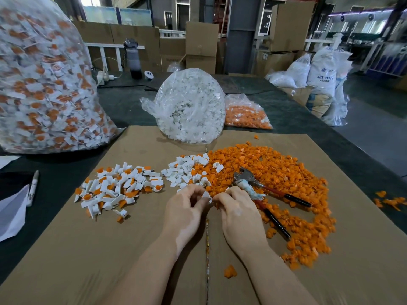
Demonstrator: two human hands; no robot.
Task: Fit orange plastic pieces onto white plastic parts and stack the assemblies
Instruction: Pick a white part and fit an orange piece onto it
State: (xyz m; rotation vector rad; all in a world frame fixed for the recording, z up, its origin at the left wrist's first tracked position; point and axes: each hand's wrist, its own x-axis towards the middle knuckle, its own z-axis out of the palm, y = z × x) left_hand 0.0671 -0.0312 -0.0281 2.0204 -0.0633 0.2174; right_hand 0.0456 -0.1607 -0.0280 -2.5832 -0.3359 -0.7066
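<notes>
Warehouse table [132,102], cardboard sheet [88,249]; both hands' fingers [199,202] pinch a white part [206,195].

On the cardboard sheet [66,249] lie three heaps — finished assemblies [116,190] left, loose parts [187,170] in the middle, clip pieces [275,172] right, with pliers [259,190] on them. Behind stand three bags — the biggest [44,84] far left.

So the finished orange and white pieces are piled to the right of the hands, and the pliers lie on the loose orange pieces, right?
Not quite. The head view shows the finished pile to the left of the hands; the pliers do lie on the loose orange pieces.
</notes>
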